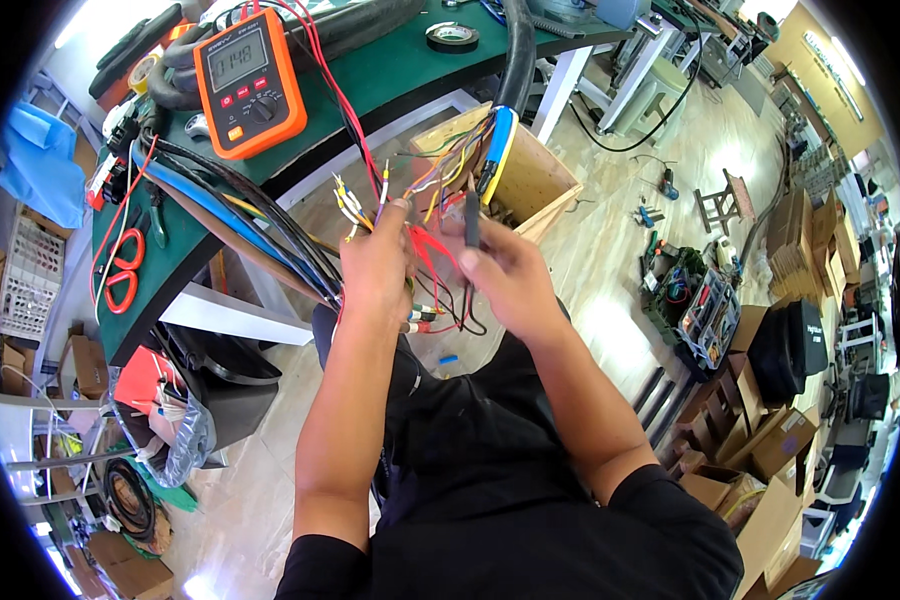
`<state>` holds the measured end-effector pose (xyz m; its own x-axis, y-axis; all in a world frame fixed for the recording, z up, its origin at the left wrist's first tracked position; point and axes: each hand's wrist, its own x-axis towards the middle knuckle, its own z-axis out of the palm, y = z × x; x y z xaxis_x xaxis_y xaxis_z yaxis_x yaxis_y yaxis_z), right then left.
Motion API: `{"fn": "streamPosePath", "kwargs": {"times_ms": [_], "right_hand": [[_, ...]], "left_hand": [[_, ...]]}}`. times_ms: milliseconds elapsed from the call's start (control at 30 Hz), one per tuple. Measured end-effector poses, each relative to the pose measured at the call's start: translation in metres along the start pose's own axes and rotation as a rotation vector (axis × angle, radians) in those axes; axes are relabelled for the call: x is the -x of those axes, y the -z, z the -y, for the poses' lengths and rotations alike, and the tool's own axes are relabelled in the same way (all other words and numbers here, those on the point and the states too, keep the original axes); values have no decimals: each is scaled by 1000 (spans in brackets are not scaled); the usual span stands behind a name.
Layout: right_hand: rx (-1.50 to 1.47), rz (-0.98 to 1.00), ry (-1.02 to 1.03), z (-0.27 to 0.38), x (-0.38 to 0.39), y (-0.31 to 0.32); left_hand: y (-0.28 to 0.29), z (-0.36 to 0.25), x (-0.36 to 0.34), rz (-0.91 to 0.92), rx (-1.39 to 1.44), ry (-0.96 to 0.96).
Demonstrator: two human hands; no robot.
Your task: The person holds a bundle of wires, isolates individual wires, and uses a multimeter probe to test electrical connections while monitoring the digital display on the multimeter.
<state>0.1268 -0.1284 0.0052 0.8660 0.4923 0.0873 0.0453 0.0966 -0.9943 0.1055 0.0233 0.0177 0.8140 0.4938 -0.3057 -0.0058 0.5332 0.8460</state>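
Note:
My left hand (375,255) is closed round a bundle of thin wires. Several white-sleeved wire ends (354,208) fan out above its fingers. My right hand (515,278), slightly blurred, grips a slim black stick-like object (472,218), whose kind I cannot make out. Between the hands hang red wires (430,250) and a looped black lead. A thick black cable (516,65) drops from the table and splits into coloured cores (455,160) near my fingers. The orange multimeter (250,85) lies on the table, its red and black leads (355,125) running down toward my left hand.
A green-topped table (390,82) curves ahead, carrying red-handled scissors (123,270) and black tape (453,38). Below it stands a wooden box (535,190). A lined bin (175,430) is at left; a toolbox (705,315) and cartons (770,440) stand at right.

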Motion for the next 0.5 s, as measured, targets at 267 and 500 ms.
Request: {"fn": "streamPosePath", "kwargs": {"times_ms": [267,500], "right_hand": [[-336,-40,-146,13,-36,-11],[-373,-123,-171,14,-35,-13]], "left_hand": [[8,10,3,113,-47,10],[11,12,3,99,-75,8]]}}
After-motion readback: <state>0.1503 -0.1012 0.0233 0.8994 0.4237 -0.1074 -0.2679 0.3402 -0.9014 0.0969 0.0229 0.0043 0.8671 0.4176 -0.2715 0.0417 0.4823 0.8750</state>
